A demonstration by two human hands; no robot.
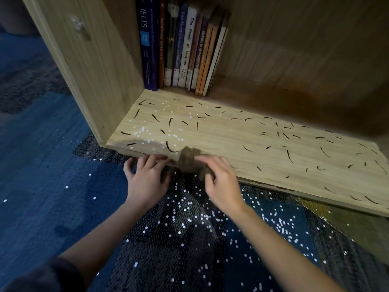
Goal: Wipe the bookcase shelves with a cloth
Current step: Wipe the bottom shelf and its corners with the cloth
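Observation:
A small brown cloth [189, 160] lies bunched on the front edge of the bottom wooden shelf [242, 142]. Both hands hold it. My left hand [145, 178] is at its left end with fingers curled at the shelf's edge. My right hand [221, 180] grips its right end, fingers bent over the fabric. The shelf board carries many short dark curved marks and scattered white specks.
A row of upright books [183, 45] stands at the back left of the shelf, against the bookcase side panel [90, 66]. A dark sequinned fabric [200, 239] covers my lap below the hands. Blue carpet [42, 154] lies to the left.

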